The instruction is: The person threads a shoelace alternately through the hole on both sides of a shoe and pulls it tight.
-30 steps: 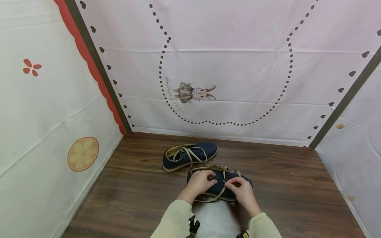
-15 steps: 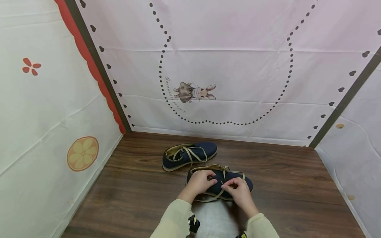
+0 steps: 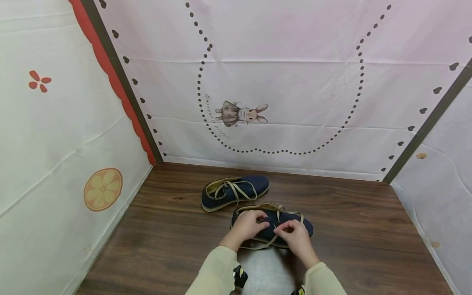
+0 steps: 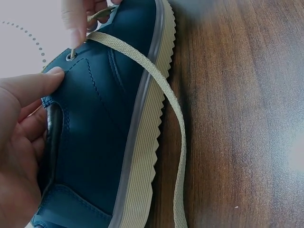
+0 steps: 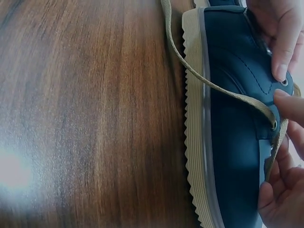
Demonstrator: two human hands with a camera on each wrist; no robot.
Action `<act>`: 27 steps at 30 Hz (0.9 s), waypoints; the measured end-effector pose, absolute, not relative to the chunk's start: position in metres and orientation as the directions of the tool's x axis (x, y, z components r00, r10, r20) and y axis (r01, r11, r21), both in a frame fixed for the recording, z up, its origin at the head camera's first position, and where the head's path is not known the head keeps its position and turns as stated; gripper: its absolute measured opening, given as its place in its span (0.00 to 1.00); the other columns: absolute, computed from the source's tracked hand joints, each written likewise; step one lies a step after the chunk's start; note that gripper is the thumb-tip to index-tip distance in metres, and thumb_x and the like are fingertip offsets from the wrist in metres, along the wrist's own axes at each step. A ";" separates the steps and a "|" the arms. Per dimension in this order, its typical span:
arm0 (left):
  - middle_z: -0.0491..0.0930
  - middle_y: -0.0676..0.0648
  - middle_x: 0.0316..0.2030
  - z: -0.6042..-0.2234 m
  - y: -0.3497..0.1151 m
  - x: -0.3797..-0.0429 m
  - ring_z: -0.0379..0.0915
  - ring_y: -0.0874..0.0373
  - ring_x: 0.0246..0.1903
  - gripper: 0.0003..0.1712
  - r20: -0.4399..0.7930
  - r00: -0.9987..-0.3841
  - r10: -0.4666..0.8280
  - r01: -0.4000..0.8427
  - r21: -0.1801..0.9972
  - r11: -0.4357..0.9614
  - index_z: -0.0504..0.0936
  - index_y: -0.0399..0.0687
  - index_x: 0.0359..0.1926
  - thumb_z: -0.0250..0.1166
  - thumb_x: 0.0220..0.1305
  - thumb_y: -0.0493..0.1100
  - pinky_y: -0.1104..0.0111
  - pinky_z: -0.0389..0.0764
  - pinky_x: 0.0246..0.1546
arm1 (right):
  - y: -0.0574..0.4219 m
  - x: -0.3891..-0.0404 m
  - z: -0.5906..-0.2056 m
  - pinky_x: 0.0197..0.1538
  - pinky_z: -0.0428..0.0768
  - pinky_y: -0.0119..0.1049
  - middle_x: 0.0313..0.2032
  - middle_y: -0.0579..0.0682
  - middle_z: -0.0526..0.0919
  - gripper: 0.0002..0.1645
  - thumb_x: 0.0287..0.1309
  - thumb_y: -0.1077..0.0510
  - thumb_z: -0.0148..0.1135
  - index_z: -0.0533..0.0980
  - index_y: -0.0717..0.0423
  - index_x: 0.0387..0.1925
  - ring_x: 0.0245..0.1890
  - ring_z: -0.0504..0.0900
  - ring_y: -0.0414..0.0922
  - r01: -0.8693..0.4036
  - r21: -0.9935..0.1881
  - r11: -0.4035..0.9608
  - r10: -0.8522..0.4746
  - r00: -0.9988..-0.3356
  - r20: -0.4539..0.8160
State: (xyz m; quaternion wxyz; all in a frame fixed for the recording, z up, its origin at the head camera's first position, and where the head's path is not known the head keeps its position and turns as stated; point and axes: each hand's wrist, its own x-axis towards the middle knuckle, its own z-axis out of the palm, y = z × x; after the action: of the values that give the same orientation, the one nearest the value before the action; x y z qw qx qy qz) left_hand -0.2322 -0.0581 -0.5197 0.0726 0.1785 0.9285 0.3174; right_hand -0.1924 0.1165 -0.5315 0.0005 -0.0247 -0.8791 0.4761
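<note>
A navy shoe with a ridged cream sole [image 4: 142, 156] lies on the wooden surface, toe to the right in the head view. My left hand [image 3: 248, 225] grips the edge of its eyelet flap [image 4: 95, 85], thumb outside and fingers inside the opening. With thumb and finger, my right hand [image 3: 296, 237] pinches the beige shoelace [image 5: 282, 128] right by the end metal eyelet [image 4: 71, 56]. The lace enters that eyelet; how far it passes through is hidden by the fingers. Another stretch of lace [image 4: 168, 90] leaves the neighbouring eyelet and drapes over the sole onto the wood.
A second navy shoe [image 3: 259, 185], its beige laces loose on top, stands just behind the first one. Printed white cloth [image 3: 295, 102] walls the wooden surface [image 3: 354, 229] at the back and both sides. A pale shiny patch [image 3: 271, 266] lies between the forearms.
My right hand has shifted slightly left to the eyelet with the lace, and a lace loop over the toe has shifted. The left hand keeps its grip on the shoe.
</note>
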 end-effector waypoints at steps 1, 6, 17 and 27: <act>0.78 0.57 0.31 -0.520 -0.058 -0.232 0.72 0.63 0.33 0.11 -0.021 -0.924 0.381 0.287 0.618 0.732 0.83 0.53 0.41 0.64 0.59 0.50 0.67 0.73 0.36 | 0.116 -0.193 -0.532 0.31 0.70 0.33 0.28 0.46 0.73 0.07 0.47 0.58 0.71 0.80 0.55 0.23 0.27 0.71 0.40 0.042 -0.838 0.544 0.043 -0.999 -0.022; 0.78 0.58 0.32 -0.521 -0.061 -0.233 0.73 0.64 0.33 0.10 -0.038 -0.913 0.407 0.287 0.650 0.704 0.82 0.54 0.40 0.64 0.59 0.50 0.67 0.73 0.36 | 0.114 -0.197 -0.531 0.28 0.69 0.32 0.25 0.45 0.74 0.09 0.45 0.58 0.72 0.78 0.55 0.22 0.24 0.71 0.40 0.037 -0.845 0.533 0.045 -0.999 -0.015; 0.78 0.62 0.31 -0.521 -0.064 -0.235 0.72 0.67 0.32 0.03 -0.073 -0.897 0.437 0.264 0.705 0.659 0.80 0.60 0.35 0.65 0.59 0.49 0.68 0.72 0.36 | 0.121 -0.212 -0.522 0.26 0.64 0.33 0.20 0.44 0.67 0.09 0.47 0.55 0.71 0.81 0.52 0.31 0.21 0.65 0.42 -0.059 -0.779 0.624 -0.135 -0.990 -0.033; 0.77 0.62 0.32 -0.521 -0.064 -0.234 0.71 0.66 0.32 0.03 -0.064 -0.899 0.433 0.267 0.702 0.660 0.80 0.61 0.35 0.64 0.59 0.49 0.68 0.71 0.36 | 0.128 -0.220 -0.511 0.35 0.68 0.39 0.28 0.47 0.73 0.09 0.56 0.55 0.62 0.82 0.56 0.32 0.32 0.69 0.46 -0.091 -0.763 0.640 -0.267 -0.958 -0.109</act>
State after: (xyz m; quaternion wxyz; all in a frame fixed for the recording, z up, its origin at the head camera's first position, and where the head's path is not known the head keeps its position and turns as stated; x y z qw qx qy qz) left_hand -0.2345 -0.0639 -0.5211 0.1135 0.1937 0.9039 0.3640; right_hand -0.2195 0.1281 -0.5109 -0.1065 0.0994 -0.8991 0.4127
